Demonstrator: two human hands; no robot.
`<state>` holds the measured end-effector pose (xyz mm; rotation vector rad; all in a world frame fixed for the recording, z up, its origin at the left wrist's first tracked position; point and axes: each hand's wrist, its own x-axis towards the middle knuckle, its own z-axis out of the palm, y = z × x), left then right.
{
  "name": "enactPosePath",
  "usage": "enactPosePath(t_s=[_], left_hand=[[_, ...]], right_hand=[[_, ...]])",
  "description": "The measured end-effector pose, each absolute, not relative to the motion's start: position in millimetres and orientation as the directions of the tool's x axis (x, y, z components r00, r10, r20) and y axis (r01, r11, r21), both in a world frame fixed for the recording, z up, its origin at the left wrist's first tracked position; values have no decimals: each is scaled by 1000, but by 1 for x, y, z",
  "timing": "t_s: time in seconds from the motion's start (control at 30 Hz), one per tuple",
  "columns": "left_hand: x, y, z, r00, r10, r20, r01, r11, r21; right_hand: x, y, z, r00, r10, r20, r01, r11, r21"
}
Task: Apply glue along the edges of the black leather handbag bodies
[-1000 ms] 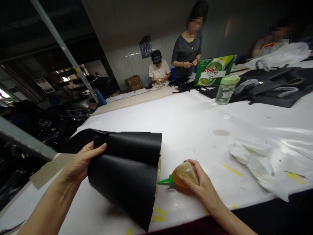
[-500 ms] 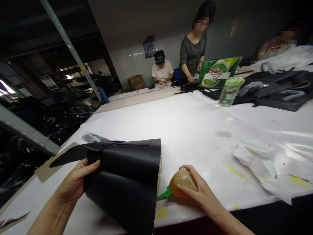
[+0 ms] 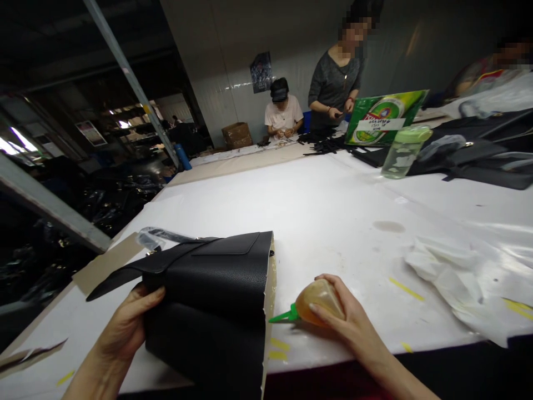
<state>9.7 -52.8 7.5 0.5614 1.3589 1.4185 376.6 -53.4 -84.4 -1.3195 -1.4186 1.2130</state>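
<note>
My left hand (image 3: 131, 319) grips the left end of a black leather bag (image 3: 208, 300), thumb on top and the other fingers hidden behind it. A strap or flap and a clear plastic wrap (image 3: 160, 236) show at its upper left. The bag's right side is an edge with pale lining showing inside. In my right hand (image 3: 341, 311) is a squeeze bottle (image 3: 318, 303) of amber liquid, closed between thumb and fingers. Its green nozzle (image 3: 285, 315) points left, with the tip right by the bag's lined edge; whether it touches I cannot tell.
Crumpled white sheeting (image 3: 449, 278) and yellow tape strips (image 3: 406, 289) lie on the white table (image 3: 291, 194) at right. Farther back stand a green water bottle (image 3: 403, 155), a green carton (image 3: 385, 119) and black bags (image 3: 491, 150). Co-workers (image 3: 337, 72) are behind the table.
The nozzle tip has moved up along the bag's right edge with my right hand. The bag has turned slightly, showing more of its lining. The standing co-worker's hands have risen.
</note>
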Motion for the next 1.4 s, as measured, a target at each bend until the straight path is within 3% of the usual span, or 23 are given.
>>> enactPosePath(t_s=[0.17, 0.37, 0.53, 0.67, 0.87, 1.2, 1.4], left_hand=[[6, -59, 2, -387, 869, -310, -355, 169, 919], [0, -66, -9, -453, 858, -241, -339, 84, 937], [-5, -71, -17, -512, 833, -211, -335, 32, 942], [-5, -75, -20, -533, 825, -187, -327, 2, 945], [-6, -77, -23, -560, 805, -195, -336, -5, 942], [-12, -79, -27, -574, 794, -201, -335, -4, 942], [-16, -81, -32, -573, 789, -221, -372, -10, 928]], right_hand=[[375, -59, -86, -223, 973, -51, 145, -19, -989], [375, -58, -87, -107, 994, -39, 176, -20, -984], [374, -65, -88, -284, 956, -69, 137, -30, -990], [375, -64, -87, -162, 985, -58, 151, -34, -988], [372, -64, -87, -229, 972, -59, 146, -26, -989], [368, -48, -87, -73, 996, -44, 163, -31, -986], [364, -68, -87, -291, 951, -105, 129, -70, -989]])
